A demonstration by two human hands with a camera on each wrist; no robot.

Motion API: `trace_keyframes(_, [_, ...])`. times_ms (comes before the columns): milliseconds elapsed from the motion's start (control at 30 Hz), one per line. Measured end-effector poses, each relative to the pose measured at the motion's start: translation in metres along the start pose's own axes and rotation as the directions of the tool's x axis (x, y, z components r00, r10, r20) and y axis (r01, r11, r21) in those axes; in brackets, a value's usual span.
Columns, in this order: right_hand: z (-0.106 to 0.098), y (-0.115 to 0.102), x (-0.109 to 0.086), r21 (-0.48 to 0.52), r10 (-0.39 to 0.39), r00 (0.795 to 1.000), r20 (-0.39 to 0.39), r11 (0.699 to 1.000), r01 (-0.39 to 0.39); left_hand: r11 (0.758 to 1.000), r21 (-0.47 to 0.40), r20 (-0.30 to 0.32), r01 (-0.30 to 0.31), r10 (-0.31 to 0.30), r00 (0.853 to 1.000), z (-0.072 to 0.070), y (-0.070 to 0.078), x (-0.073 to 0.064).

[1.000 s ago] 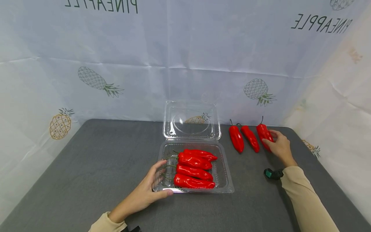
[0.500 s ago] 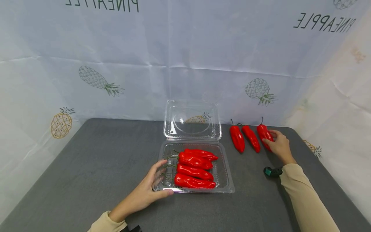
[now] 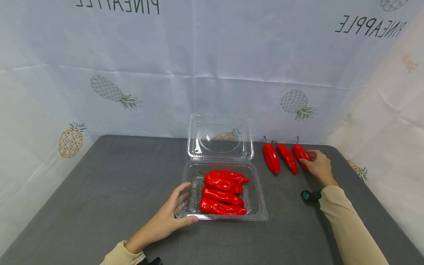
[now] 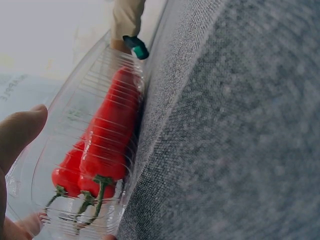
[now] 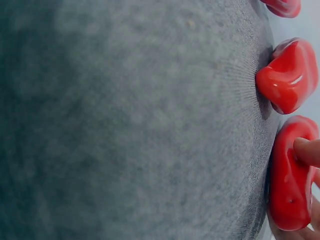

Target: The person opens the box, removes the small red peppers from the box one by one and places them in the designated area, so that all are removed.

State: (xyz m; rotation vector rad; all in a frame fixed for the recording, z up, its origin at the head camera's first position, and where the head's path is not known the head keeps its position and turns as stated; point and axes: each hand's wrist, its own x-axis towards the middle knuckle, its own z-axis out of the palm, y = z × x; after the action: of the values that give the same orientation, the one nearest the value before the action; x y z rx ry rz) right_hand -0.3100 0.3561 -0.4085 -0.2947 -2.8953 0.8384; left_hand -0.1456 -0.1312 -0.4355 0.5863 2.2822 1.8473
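In the head view a clear plastic clamshell container (image 3: pixel 260 202) lies with its lid (image 3: pixel 219 141) folded back. Several red peppers (image 3: pixel 222 207) lie side by side in its base, green stems to the left. My left hand (image 3: pixel 163 221) grips the near left corner, thumb at the front edge and fingers along the left side. At the right, my right hand (image 3: pixel 319 167) pinches a red pepper (image 3: pixel 299 152) on the table between thumb and fingers. The right wrist view shows the thumb (image 5: pixel 307 151) pressed on that pepper (image 5: pixel 290 190).
Two more red peppers (image 3: pixel 271 159) (image 3: pixel 287 158) lie just left of the held one, stems toward the back. A white cloth (image 3: pixel 218 95) printed with pineapples hangs behind the grey table (image 3: pixel 132 176). A dark strap device (image 3: pixel 310 195) is on the right wrist.
The pepper at my right hand has shifted slightly left, its stem tip now lower in view. My left hand and the container have stayed put.
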Motion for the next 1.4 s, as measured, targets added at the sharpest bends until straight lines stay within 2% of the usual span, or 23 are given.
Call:
trace_keyframes(200, [-0.001,-0.003,-0.002,-0.001,0.055,0.998,-0.006,0.998,-0.055,1.0,-0.003,0.001,-0.004,0.004,1.0,0.0,0.0,0.0])
trace_keyframes(300, [-0.001,-0.004,-0.005,0.013,0.047,0.999,-0.023,0.999,-0.047,1.0,0.002,-0.002,-0.003,0.003,1.0,0.0,0.0,0.0])
trace_keyframes(467, [-0.001,-0.004,-0.01,0.038,-0.017,0.998,-0.064,0.999,0.019,1.0,0.006,-0.005,-0.007,0.007,1.0,0.0,0.0,0.0])
trace_keyframes(733, [-0.001,-0.01,-0.018,0.05,-0.076,0.991,-0.107,0.995,0.081,1.0,0.012,-0.006,-0.008,0.008,1.0,0.0,0.0,0.0])
trace_keyframes(967, [-0.005,-0.019,-0.025,0.036,-0.102,0.99,-0.096,0.994,0.106,1.0,0.017,-0.003,-0.007,0.007,1.0,0.0,-0.001,-0.001])
trace_keyframes(1400, [-0.008,-0.04,-0.048,0.046,-0.225,0.97,-0.087,0.972,0.23,1.0,0.023,-0.006,-0.003,0.003,1.0,0.0,0.0,-0.001])
